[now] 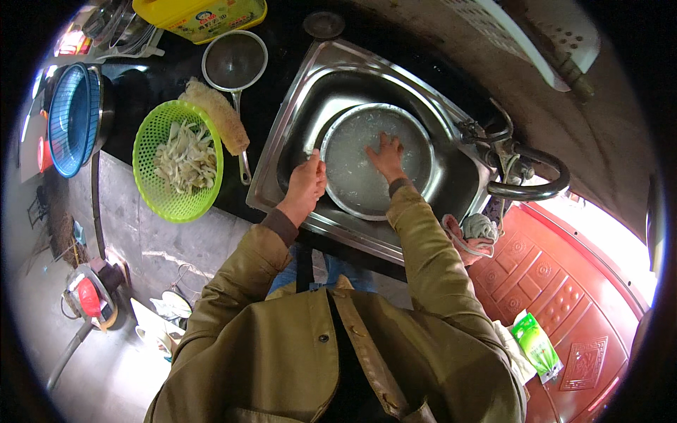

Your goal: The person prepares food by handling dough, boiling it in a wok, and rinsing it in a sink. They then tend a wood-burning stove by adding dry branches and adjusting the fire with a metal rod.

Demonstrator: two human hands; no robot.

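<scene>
A round metal basin [376, 214] of cloudy water [351, 180], with small pale bits floating in it, sits in the stainless steel sink [264, 180]. My right hand [389, 158] is over the basin with its fingers spread, at or just above the water; nothing shows in it. At the basin's left rim is my left hand [307, 185], its fingers curled together and the thumb pointing up. Whether it pinches something small or touches the rim cannot be made out. Left of the sink, a green plastic colander [177, 209] holds pale sliced pieces [186, 158], perhaps mushrooms.
A fine-mesh strainer [235, 59] and a loofah [217, 113] lie between colander and sink. A yellow oil jug [203, 18] stands behind them. The curved faucet [550, 169] is at the sink's right, near rags [473, 238]. A blue basket [69, 121] is at far left.
</scene>
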